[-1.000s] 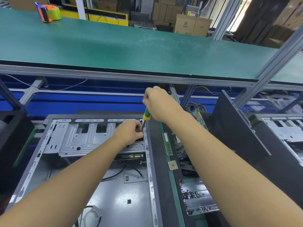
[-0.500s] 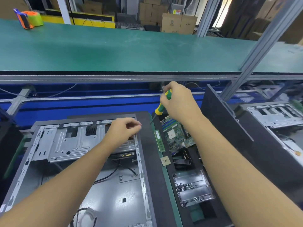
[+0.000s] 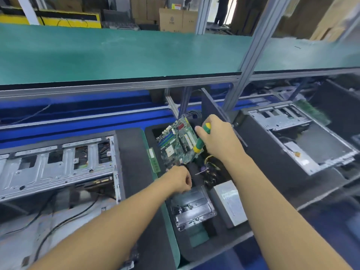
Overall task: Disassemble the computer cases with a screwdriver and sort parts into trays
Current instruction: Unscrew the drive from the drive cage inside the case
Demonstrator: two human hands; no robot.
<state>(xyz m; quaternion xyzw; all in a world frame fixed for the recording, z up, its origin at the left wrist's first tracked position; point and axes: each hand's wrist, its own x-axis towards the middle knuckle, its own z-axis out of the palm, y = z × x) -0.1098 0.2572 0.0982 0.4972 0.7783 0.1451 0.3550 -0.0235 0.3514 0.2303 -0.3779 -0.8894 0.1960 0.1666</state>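
Observation:
My left hand (image 3: 180, 179) hovers with fingertips pinched together just above the far edge of a small metal screw tray (image 3: 202, 221) that holds several loose screws. I cannot see anything between the fingers. My right hand (image 3: 221, 140) grips a green and yellow screwdriver (image 3: 200, 142) with its tip pointing down over a green motherboard (image 3: 174, 147) in the black foam tray (image 3: 196, 248). The open computer case (image 3: 58, 168) lies at the left, with neither hand in it.
A silver box (image 3: 230, 203) sits right of the screw tray, and a memory stick (image 3: 154, 159) lies on the tray's left rim. A second open case (image 3: 303, 137) is at the right. A green shelf (image 3: 120, 53) on aluminium posts overhangs the back.
Both hands left the case's right edge and moved right. The left hand now sits over the screw tray, and the right hand with the screwdriver is over the motherboard. The view swung right.

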